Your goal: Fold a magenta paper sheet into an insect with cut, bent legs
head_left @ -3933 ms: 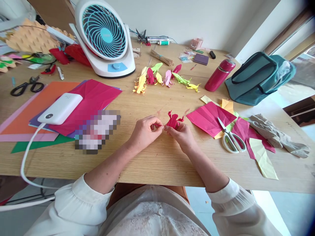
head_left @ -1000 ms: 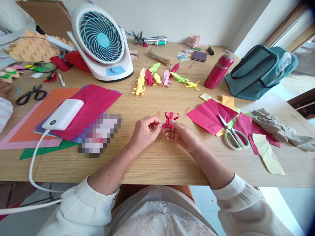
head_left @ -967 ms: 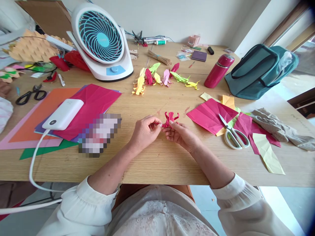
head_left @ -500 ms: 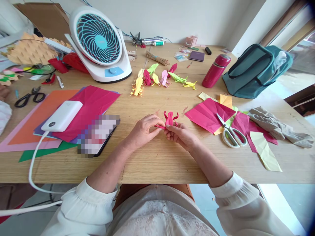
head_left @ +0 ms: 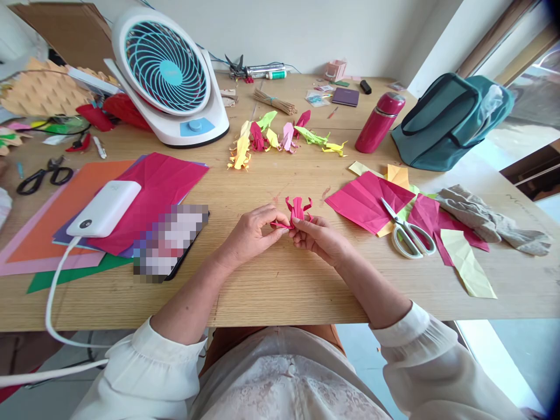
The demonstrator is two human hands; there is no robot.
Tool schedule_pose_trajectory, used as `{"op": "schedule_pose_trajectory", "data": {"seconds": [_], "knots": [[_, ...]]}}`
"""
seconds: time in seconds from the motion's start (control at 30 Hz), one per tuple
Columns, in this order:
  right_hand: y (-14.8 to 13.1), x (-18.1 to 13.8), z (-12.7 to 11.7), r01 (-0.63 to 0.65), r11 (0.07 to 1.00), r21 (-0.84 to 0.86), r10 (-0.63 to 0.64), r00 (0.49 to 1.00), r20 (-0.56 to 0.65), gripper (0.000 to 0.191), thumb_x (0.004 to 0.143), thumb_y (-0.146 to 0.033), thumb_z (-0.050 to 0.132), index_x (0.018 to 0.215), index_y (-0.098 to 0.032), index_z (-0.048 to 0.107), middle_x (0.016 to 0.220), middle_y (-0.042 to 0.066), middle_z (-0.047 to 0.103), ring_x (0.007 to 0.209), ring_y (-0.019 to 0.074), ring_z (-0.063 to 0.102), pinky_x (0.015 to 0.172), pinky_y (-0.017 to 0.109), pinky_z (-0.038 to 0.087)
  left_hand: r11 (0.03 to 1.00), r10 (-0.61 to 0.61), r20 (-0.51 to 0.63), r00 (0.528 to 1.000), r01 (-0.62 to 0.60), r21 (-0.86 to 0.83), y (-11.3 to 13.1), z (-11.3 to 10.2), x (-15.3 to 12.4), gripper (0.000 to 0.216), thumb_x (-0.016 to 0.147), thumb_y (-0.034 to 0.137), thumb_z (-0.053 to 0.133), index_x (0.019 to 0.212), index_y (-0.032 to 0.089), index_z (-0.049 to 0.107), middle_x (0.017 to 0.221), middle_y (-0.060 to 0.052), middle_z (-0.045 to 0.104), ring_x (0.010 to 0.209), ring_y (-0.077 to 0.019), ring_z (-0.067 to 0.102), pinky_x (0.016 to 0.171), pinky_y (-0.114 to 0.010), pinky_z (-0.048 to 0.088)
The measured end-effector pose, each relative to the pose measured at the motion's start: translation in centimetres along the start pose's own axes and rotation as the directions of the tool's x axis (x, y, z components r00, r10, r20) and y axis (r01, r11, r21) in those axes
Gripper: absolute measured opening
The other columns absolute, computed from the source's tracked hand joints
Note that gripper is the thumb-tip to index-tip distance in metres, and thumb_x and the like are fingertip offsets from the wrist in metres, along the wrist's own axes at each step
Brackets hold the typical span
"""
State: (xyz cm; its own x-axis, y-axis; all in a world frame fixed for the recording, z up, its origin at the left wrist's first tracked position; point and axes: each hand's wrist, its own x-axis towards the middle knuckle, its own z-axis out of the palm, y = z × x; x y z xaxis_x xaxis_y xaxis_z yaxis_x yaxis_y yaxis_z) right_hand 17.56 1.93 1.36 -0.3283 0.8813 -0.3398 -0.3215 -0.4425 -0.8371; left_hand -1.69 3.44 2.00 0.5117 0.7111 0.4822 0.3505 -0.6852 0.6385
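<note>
A small folded magenta paper figure sits just above the wooden table, held between both hands. My left hand pinches a thin limb of the figure at its left side. My right hand pinches the figure's body from below and to the right. Both hands' fingers are closed on the paper. A row of finished folded figures in yellow, green, pink and magenta lies farther back on the table.
White scissors lie on magenta and yellow paper scraps at right. Coloured paper sheets, a white power bank and a phone are at left. A fan, a red bottle, a teal bag and black scissors stand farther off.
My hands have kept pinching and working the magenta figure in the same spot. The view has drifted slightly, so the table objects sit a little lower-left in frame.
</note>
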Motion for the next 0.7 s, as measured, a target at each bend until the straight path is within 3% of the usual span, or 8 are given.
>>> {"op": "schedule_pose_trajectory", "data": {"seconds": [0.33, 0.47, 0.57, 0.7], "knots": [[0.2, 0.2, 0.3, 0.121, 0.989, -0.091, -0.124, 0.992, -0.035, 0.042, 0.054, -0.049, 0.092, 0.069, -0.019, 0.067, 0.066, -0.002, 0.065, 0.057, 0.0081, 0.052, 0.057, 0.022, 0.042, 0.987, -0.158, -0.067, 0.985, 0.158, -0.004, 0.6, 0.2, 0.3, 0.002, 0.084, 0.018, 0.067, 0.083, 0.018, 0.066, 0.081, -0.001, 0.068, 0.073, -0.013, 0.06, 0.069, -0.026, 0.045], [0.5, 0.5, 0.1, 0.167, 0.977, -0.134, -0.175, 0.983, -0.055, 0.044, 0.056, -0.053, 0.09, 0.07, -0.02, 0.065, 0.067, -0.001, 0.065, 0.059, 0.0097, 0.052, 0.059, 0.025, 0.043, 0.958, -0.257, -0.045, 0.965, 0.248, -0.142, 0.5, 0.0, 0.2, 0.014, 0.083, 0.013, 0.057, 0.088, 0.018, 0.068, 0.085, -0.002, 0.071, 0.077, -0.0139, 0.063, 0.072, -0.026, 0.047], [0.7, 0.7, -0.1, 0.219, 0.955, -0.201, -0.236, 0.97, -0.064, 0.046, 0.059, -0.058, 0.087, 0.073, -0.02, 0.065, 0.071, 0.001, 0.066, 0.061, 0.0114, 0.054, 0.062, 0.027, 0.044, 0.844, -0.405, 0.03, 0.914, 0.386, -0.372, 0.3, -0.2, 0.2, 0.016, 0.085, 0.02, 0.055, 0.094, 0.016, 0.068, 0.086, -0.003, 0.071, 0.074, -0.0134, 0.063, 0.073, -0.026, 0.049], [1.0, 1.0, -0.5, 0.348, 0.854, -0.387, -0.385, 0.923, -0.018, 0.04, 0.073, -0.057, 0.077, 0.071, -0.019, 0.064, 0.067, 0.0, 0.061, 0.062, 0.0124, 0.051, 0.062, 0.029, 0.042, 0.575, -0.614, 0.19, 0.766, 0.599, -0.557, 0.1, -0.3, 0.1, 0.039, 0.089, 0.05, 0.058, 0.088, 0.012, 0.07, 0.077, -0.006, 0.07, 0.063, -0.0113, 0.058, 0.061, -0.023, 0.044]]}}
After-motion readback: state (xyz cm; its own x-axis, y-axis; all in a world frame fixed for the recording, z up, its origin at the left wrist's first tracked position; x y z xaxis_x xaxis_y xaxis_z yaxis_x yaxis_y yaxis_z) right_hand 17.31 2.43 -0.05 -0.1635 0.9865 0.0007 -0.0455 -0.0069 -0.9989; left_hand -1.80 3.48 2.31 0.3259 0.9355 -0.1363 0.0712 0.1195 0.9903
